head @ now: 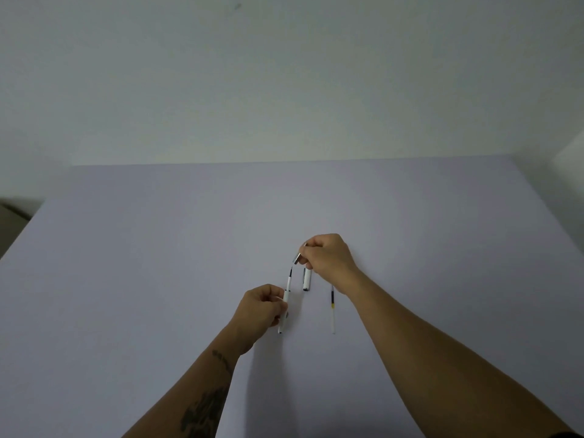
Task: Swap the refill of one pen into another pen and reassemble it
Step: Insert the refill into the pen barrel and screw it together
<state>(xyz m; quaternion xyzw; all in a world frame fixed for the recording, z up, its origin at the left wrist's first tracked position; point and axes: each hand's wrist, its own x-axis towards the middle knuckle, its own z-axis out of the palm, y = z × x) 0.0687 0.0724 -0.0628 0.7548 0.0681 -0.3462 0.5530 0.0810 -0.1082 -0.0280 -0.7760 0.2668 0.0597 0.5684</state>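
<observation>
The white pen barrel (286, 303) sits upright and a little tilted in the left hand (262, 311), whose fingers are closed around its middle; a refill (289, 275) stands out of its top end, white below and dark toward the tip. Just above that tip the right hand (328, 257) pinches a small silvery tip piece (297, 258) between thumb and fingers, holding it close to the refill's end but, as far as can be seen, not yet on it. Beneath the right hand a second short white pen part (306, 281), perhaps a cap or the other barrel's half, lies on the table (158, 263) near its middle. Just right of it, partly under the right wrist, a spare refill (332, 311) lies along the table pointing away from the person, with a dark stretch, a yellow band and a long white tail. Both hands work well in from every edge of the table. Judging from this, the swap itself looks done: one refill is out and set aside, another is seated in the barrel. What seems left is threading the tip piece over the point, screwing it down, and fitting the loose white part back on.
</observation>
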